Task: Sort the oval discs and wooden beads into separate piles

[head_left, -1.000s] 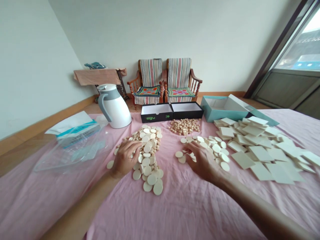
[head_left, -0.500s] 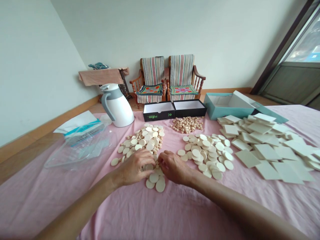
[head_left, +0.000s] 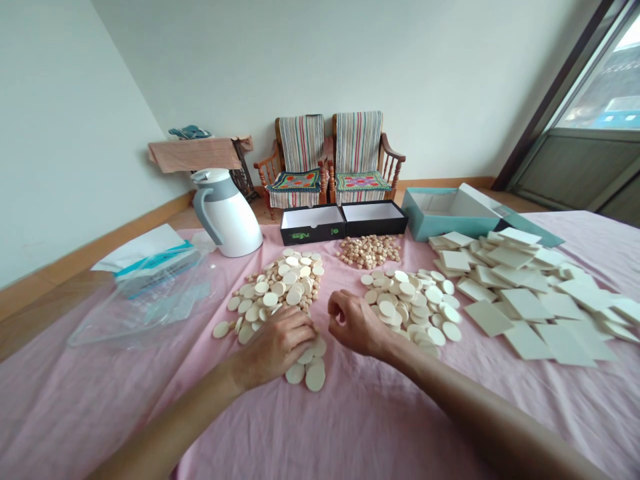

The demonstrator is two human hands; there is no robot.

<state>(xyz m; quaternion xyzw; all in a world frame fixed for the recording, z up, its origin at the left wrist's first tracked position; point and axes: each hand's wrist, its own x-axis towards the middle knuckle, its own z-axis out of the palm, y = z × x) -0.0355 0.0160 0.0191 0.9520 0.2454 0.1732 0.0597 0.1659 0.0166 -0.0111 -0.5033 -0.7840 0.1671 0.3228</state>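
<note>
My left hand (head_left: 280, 341) lies over the near end of the mixed wooden pile (head_left: 275, 287), fingers bent downward and touching pale round discs (head_left: 315, 375). Its thumb and fingertips are partly hidden. Apart from it, my right hand (head_left: 356, 323) is curled above the cloth between two piles, thumb and forefinger forming a ring; whatever it may hold is hidden. Small wooden pieces show among the discs of the left pile. Right of my right hand is a heap of round wooden discs (head_left: 413, 297). Farther back sits a heap of small wooden pieces (head_left: 370, 251).
Square wooden tiles (head_left: 530, 303) spread at the right, before a teal box (head_left: 440, 227). Two black boxes (head_left: 315, 232) with white insides stand at the back. A white-grey jug (head_left: 233, 223) and clear plastic bags (head_left: 145, 300) are at the left. Pink cloth (head_left: 360, 413) covers the table.
My right hand has drawn away from the left pile, to the right, its fingers curled. My left hand has closed in over the near discs, its thumb now less visible.
</note>
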